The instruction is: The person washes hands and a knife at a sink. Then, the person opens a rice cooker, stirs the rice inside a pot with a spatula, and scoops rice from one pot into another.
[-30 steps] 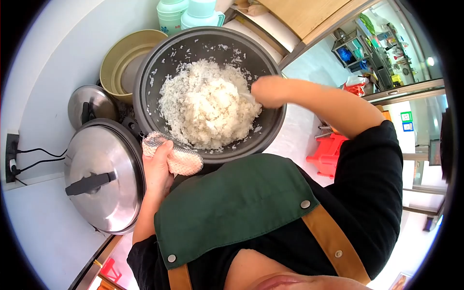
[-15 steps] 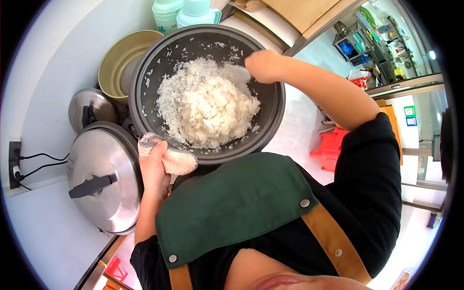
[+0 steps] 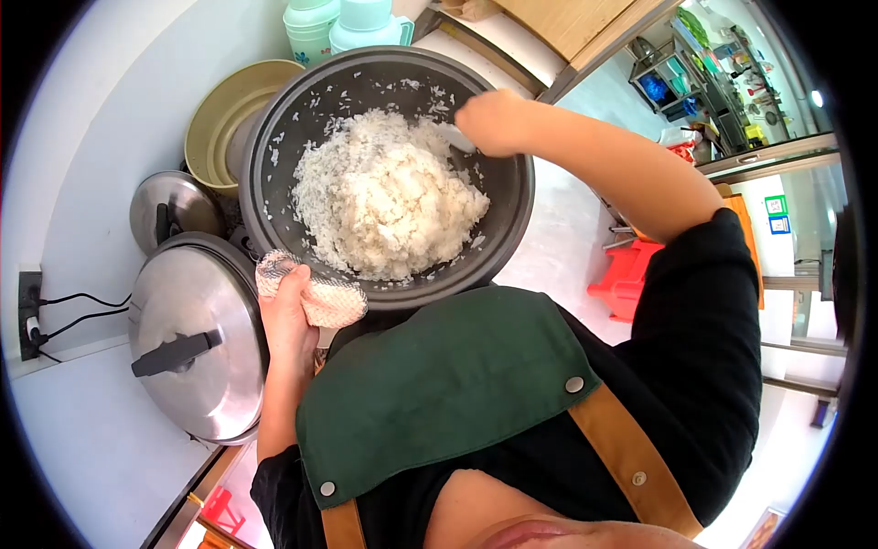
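Note:
A large dark pot (image 3: 273,197) holds a mound of cooked white rice (image 3: 389,201), with loose grains stuck to its inner wall. Over the pot's far right side, my right hand (image 3: 494,123) is closed around a white rice paddle (image 3: 456,138); the paddle's blade reaches into the rice at the mound's upper right. At the near left rim, my left hand (image 3: 288,306) grips a pale, net-textured cloth (image 3: 333,302), folded against the pot's edge. The cloth hides part of the rim there.
Left of the pot stands a rice cooker with a steel lid (image 3: 197,343), near a smaller lid (image 3: 174,212) and an olive-coloured basin (image 3: 203,137). Teal flasks (image 3: 364,27) are behind. A wall socket (image 3: 30,313) with black cords is at left. A red stool (image 3: 631,279) stands at right.
My right hand and the paddle have shifted slightly left and up. The pot and my left hand with the cloth sit a little further left in view.

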The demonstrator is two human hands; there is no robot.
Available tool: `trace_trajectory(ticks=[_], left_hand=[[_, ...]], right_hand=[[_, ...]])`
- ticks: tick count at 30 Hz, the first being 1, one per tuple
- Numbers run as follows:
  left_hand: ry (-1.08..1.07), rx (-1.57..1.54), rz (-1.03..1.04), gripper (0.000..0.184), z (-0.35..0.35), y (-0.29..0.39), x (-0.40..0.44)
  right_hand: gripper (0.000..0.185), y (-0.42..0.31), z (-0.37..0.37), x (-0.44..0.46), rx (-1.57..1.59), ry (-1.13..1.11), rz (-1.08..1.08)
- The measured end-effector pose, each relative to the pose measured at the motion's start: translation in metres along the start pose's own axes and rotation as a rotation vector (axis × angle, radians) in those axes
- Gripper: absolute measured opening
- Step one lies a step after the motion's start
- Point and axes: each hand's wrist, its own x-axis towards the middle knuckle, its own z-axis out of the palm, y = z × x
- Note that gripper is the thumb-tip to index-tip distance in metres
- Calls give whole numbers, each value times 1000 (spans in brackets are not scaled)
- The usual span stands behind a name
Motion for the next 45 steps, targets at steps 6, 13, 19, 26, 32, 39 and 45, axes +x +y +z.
trace_trajectory(ticks=[6, 13, 19, 26, 32, 39, 45], left_hand=[[-1, -18, 1, 18, 1, 0, -1], [-20, 1, 7, 19, -8, 1, 7], [-18, 139, 82, 18, -11, 8, 14], [13, 111, 145, 23, 10, 18, 24], [26, 196, 382, 19, 49, 55, -42], [314, 497, 577, 26, 136, 50, -140], [668, 691, 505, 20, 203, 83, -192]], right_hand=[[17, -27, 26, 20, -60, 23, -161], [20, 19, 5, -27, 293, 364, 167], [27, 67, 98, -3, 1339, 680, 362], [20, 42, 124, -6, 1869, 709, 230], [24, 65, 133, 3, 1934, 660, 100], [25, 87, 152, 55, 2151, 405, -240], [18, 64, 104, 107, 2129, 78, -537]])
